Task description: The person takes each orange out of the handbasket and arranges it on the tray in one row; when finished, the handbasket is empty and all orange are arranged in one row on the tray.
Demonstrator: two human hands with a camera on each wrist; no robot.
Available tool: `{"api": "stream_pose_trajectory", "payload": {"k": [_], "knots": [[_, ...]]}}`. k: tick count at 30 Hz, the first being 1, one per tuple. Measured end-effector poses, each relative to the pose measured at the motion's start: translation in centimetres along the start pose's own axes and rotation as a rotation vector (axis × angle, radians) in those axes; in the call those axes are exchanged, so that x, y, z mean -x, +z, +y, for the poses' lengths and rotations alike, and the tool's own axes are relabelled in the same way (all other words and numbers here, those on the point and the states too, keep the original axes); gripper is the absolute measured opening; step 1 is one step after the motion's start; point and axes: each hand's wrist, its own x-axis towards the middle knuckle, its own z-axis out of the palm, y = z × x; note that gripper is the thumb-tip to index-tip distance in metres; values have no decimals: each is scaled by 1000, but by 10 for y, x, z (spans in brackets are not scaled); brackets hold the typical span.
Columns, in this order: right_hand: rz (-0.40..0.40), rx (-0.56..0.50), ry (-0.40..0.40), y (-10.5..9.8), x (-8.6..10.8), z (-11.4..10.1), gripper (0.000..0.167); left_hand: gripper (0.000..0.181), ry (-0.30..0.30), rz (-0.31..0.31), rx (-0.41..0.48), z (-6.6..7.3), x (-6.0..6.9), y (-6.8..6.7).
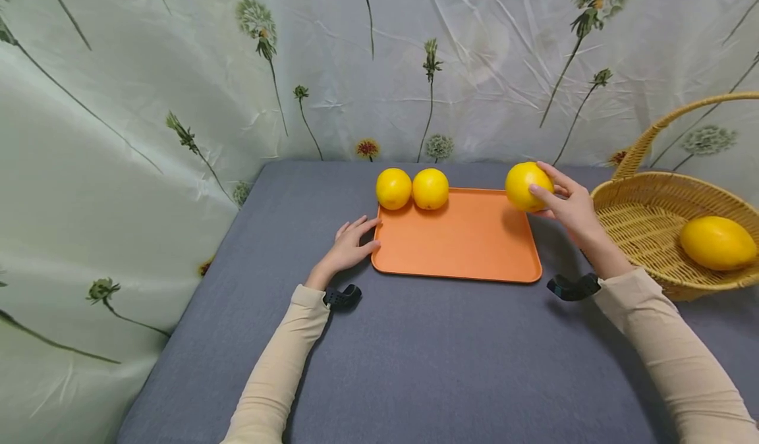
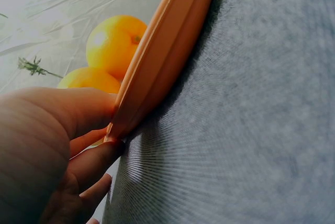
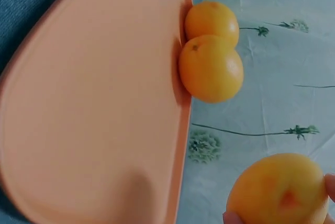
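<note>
My right hand (image 1: pixel 572 207) holds a yellow-orange orange (image 1: pixel 526 186) between thumb and fingers, above the right back corner of the orange tray (image 1: pixel 456 246). In the right wrist view this orange (image 3: pixel 282 192) appears at the bottom right, fingertips on its sides. Two more oranges, one (image 1: pixel 394 188) beside the other (image 1: pixel 430 188), sit together at the tray's left back corner. My left hand (image 1: pixel 350 246) is at the tray's left edge. In the left wrist view its thumb laps over the tray rim (image 2: pixel 167 41) and a finger touches the rim's outer side.
A wicker basket (image 1: pixel 628 233) with a tall handle stands right of the tray, with one yellow fruit (image 1: pixel 717 243) inside. Grey cloth (image 1: pixel 450 358) covers the table. Behind and to the left hangs a floral curtain (image 1: pixel 498 68).
</note>
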Motion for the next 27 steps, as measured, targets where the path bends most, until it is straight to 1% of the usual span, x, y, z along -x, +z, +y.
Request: {"api": "stream_pose_trajectory", "payload": {"k": [7,14,20,27], "knots": [[-22,193,69,12,-13,7,65,55,8,8,12,1,1,0],[-60,276,130,28,-25,15,68,55,15,9,5,1,2,0],[-111,318,175,42,-36,19,70,55,11,14,9,0,1,1],[-103,424,192,54,-47,23,69,54,6,10,1,-1,-1,1]]}}
